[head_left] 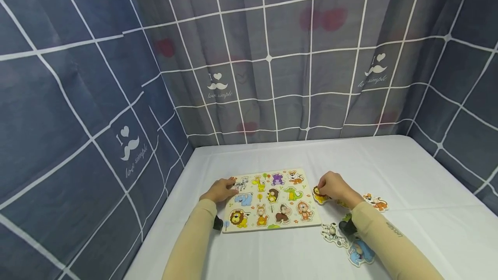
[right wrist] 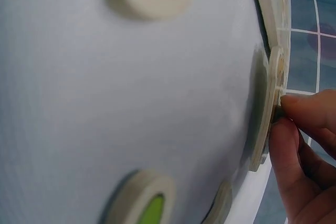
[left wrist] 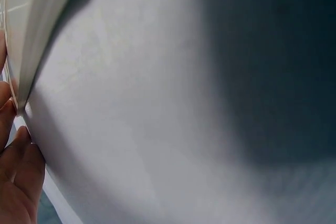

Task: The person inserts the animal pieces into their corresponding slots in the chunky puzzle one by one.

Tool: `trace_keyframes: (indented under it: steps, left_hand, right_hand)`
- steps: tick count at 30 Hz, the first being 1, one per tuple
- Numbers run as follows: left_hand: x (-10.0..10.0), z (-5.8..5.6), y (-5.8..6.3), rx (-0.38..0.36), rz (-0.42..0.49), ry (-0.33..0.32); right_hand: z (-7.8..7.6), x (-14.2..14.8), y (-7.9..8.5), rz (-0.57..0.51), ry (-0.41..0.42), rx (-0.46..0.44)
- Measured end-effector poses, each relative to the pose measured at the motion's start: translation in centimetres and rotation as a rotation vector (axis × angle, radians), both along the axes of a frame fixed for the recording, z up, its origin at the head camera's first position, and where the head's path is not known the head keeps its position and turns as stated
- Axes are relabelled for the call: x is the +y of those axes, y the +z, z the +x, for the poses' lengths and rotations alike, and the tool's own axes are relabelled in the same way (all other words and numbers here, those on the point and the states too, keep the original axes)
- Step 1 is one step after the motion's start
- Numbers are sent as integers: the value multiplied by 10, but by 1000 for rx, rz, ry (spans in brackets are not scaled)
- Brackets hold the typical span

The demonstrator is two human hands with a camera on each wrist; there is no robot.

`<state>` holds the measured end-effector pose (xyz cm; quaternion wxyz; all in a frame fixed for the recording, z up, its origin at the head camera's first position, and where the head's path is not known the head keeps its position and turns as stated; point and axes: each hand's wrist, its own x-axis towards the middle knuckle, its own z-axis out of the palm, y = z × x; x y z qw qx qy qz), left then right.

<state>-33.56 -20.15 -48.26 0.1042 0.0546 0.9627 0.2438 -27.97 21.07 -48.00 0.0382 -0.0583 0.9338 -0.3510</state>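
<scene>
My right hand [head_left: 335, 186] pinches a small dark knob on a lion puzzle piece [head_left: 319, 198], just off the board's right side. Thumb and fingertip meet at that knob in the right wrist view, with the wooden piece [right wrist: 266, 124] seen edge-on above its shadow. The pale wooden puzzle board [head_left: 253, 227] shows printed animals, a lion at its lower left among them. On its left edge rests my left hand [head_left: 219, 190], thumb and fingers spread over the margin. In the left wrist view, fingers [left wrist: 23, 169] touch around the board's corner.
Right of the board lie a zebra piece [head_left: 333, 234], a blue elephant piece [head_left: 359, 252] and a tiger piece [head_left: 375, 202]. A green piece [head_left: 347, 217] and a yellow one are partly hidden by the right forearm. A grid-patterned curtain [head_left: 288, 77] stands behind the white table [head_left: 272, 258].
</scene>
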Motion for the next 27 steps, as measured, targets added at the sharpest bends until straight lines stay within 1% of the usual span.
trace_keyframes:
  steps: [8,9,15,19,24,27]
  left_hand:
    - [-1,0,2,10,-10,-8]
    - [-1,1,2,13,-11,-10]
    - [-1,2,2,11,-15,-16]
    - [0,1,3,8,-17,-11]
    - [0,1,1,0,-13,-5]
    - [-1,1,2,-2,-6,-2]
  right_hand:
    - [0,-10,8,-36,21,33]
    - [0,-11,9,-35,34,46]
    - [-2,-24,12,-36,70,56]
    - [-3,-31,15,-30,95,75]
    - [-5,-41,22,-25,135,114]
    - [-7,-48,26,-25,159,133]
